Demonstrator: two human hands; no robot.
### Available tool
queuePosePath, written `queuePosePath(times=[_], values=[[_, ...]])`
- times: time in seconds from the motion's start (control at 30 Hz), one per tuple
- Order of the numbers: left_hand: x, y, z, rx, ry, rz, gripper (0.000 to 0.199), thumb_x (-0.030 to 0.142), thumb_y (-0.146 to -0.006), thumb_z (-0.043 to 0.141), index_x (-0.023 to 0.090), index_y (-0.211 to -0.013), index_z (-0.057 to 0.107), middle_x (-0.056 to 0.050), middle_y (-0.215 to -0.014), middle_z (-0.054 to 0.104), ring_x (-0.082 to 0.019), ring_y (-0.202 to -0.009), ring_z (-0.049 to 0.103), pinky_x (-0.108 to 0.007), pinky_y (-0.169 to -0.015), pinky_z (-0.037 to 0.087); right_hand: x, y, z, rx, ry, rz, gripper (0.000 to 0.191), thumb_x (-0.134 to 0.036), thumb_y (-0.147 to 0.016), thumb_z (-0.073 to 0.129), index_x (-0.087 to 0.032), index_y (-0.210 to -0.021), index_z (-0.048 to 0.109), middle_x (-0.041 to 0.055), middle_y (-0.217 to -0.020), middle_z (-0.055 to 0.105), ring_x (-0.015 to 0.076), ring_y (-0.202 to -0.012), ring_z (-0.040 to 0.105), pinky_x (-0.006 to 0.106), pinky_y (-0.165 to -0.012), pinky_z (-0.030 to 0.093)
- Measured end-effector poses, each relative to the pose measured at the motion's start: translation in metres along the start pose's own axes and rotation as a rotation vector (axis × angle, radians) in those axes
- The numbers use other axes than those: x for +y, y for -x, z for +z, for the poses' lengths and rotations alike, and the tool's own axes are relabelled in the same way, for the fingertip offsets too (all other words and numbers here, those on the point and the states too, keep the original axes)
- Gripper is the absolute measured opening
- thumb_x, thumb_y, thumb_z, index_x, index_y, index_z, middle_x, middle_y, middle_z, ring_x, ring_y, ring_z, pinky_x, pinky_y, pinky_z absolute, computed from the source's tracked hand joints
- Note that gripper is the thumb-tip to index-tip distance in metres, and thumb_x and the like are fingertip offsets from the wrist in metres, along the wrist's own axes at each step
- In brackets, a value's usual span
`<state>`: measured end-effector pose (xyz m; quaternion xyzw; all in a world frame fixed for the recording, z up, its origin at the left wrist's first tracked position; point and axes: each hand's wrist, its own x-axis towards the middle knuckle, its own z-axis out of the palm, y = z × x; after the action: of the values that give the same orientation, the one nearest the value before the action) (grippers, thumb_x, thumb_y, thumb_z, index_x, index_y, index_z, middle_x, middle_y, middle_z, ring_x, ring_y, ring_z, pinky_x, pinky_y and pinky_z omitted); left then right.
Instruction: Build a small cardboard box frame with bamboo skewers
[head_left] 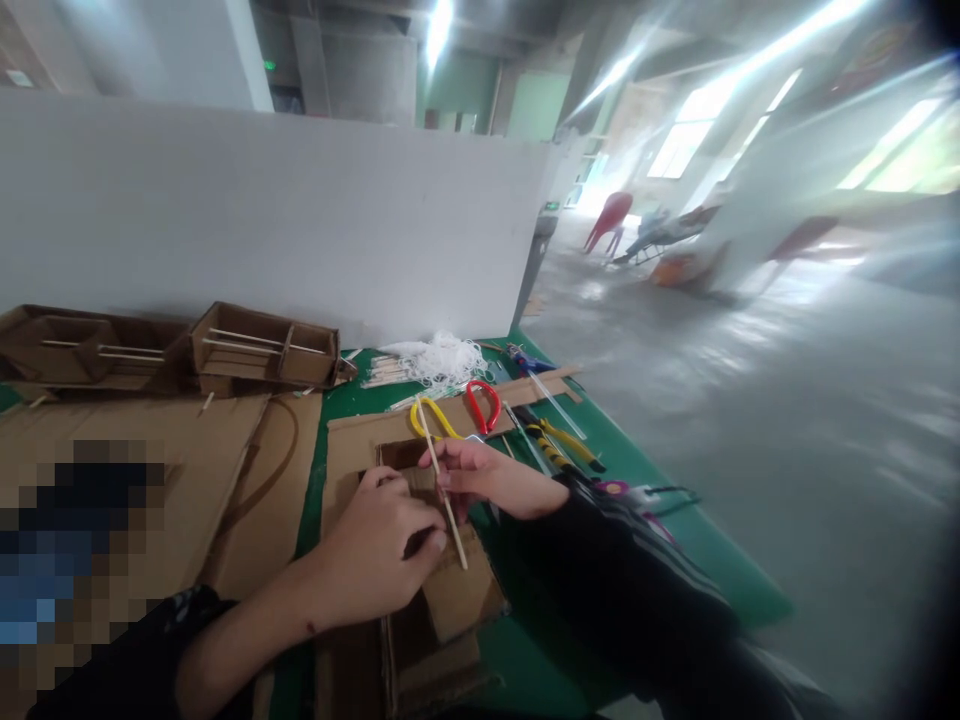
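Left hand (379, 545) curled, fingertips pressed on cardboard piece (450, 590). Right hand (480, 475) pinched on thin wooden stick (442, 480), laid slantwise across both hands. Just beyond right hand: yellow scissors (427, 418), red scissors (484, 403). Farther left: cardboard boxes (262, 350).

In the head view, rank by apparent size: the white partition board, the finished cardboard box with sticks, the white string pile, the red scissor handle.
1. white partition board
2. finished cardboard box with sticks
3. white string pile
4. red scissor handle

The board is farthest back yet plainly looks largest; the string pile's edges are blurred.
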<state>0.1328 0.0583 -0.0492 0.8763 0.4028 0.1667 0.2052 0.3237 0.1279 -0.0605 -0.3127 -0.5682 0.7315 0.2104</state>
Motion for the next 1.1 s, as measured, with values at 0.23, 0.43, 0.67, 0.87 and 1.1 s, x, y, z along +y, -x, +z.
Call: queuePosePath(times=[0.23,0.43,0.67,0.87,1.1], values=[[0.000,-0.001,0.001,0.000,-0.004,0.004,0.020,0.022,-0.093,0.049,0.023,-0.083,0.066,0.003,-0.083,0.073,-0.018,-0.086,0.058,-0.042,-0.094,0.029,0.011,-0.007,-0.005,-0.031,-0.085,0.051,0.034,-0.036,-0.078,0.075,-0.017,-0.101,0.057,-0.0044,-0.072,0.062,0.0064,-0.048,0.054,0.018,-0.045,0.043],[-0.001,-0.001,0.002,-0.004,-0.012,-0.013,0.022,0.024,-0.093,0.049,0.025,-0.084,0.068,0.002,-0.084,0.074,-0.020,-0.085,0.057,-0.043,-0.094,0.029,0.015,-0.007,-0.006,-0.044,-0.094,0.048,0.035,-0.036,-0.079,0.075,-0.017,-0.105,0.060,-0.0053,-0.072,0.058,0.0073,-0.055,0.056,0.016,-0.047,0.042],[-0.001,0.000,0.003,0.007,-0.020,-0.005,0.025,0.024,-0.093,0.048,0.026,-0.079,0.068,0.004,-0.081,0.074,-0.018,-0.080,0.055,-0.042,-0.093,0.030,0.015,-0.006,-0.007,-0.046,-0.091,0.043,0.035,-0.036,-0.079,0.075,-0.018,-0.103,0.059,-0.0062,-0.071,0.057,0.0065,-0.052,0.055,0.017,-0.046,0.042],[-0.001,-0.001,0.003,0.000,-0.022,0.006,0.026,0.024,-0.093,0.047,0.025,-0.078,0.068,0.003,-0.079,0.073,-0.019,-0.079,0.055,-0.042,-0.092,0.031,0.013,-0.004,-0.007,-0.047,-0.092,0.060,0.036,-0.037,-0.077,0.077,-0.018,-0.101,0.058,-0.0052,-0.073,0.061,0.0065,-0.051,0.056,0.017,-0.047,0.042],[-0.002,0.000,0.005,0.035,-0.018,-0.012,0.019,0.023,-0.092,0.047,0.025,-0.083,0.064,0.004,-0.080,0.072,-0.018,-0.081,0.059,-0.044,-0.098,0.030,0.013,-0.004,-0.006,-0.053,-0.097,0.044,0.033,-0.035,-0.078,0.076,-0.017,-0.099,0.057,-0.0056,-0.072,0.061,0.0065,-0.050,0.056,0.017,-0.048,0.042]])
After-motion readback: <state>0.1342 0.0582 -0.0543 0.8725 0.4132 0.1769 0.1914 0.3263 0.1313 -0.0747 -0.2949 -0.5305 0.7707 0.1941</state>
